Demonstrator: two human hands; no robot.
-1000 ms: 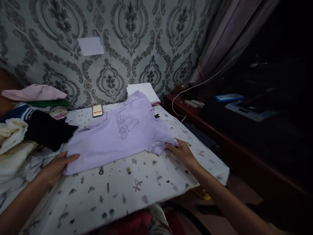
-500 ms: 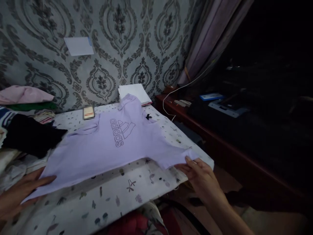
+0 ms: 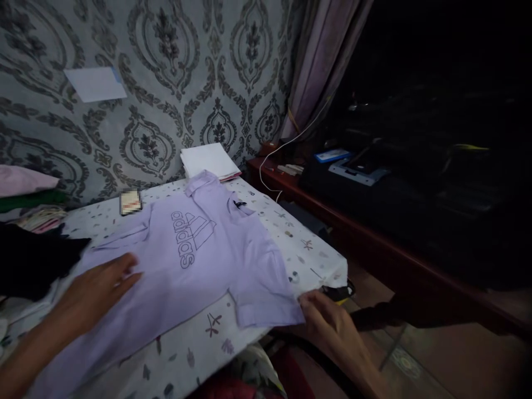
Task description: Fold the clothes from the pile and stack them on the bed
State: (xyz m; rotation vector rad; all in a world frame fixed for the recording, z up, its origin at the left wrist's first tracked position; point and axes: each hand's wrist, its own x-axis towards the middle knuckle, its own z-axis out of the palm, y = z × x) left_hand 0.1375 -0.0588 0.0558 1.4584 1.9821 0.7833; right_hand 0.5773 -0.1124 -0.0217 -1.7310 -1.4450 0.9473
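Observation:
A lilac T-shirt [image 3: 216, 257] with an outlined adidas print lies spread on the patterned white tablecloth [image 3: 191, 360], its collar toward the right. My left hand [image 3: 100, 291] hovers over the shirt's lower part, fingers stretched out and slightly blurred, holding nothing. At the near right sleeve's corner, the thumb and forefinger of my right hand [image 3: 328, 321] are pinched together on the hem. Its other fingers are curled and partly hidden.
Black cloth [image 3: 37, 257] and a folded pink garment [image 3: 27, 180] lie at the left. White papers [image 3: 211, 158] and a small pixelated item [image 3: 131, 202] sit along the back. A dark red wooden ledge [image 3: 374, 238] runs along the right, with a white cable [image 3: 261, 166] hanging near it.
My left hand has let go of the shirt's bottom edge and moved up and right over it. My right hand has brought the sleeve down and nearer, laying it flatter. The view has turned right.

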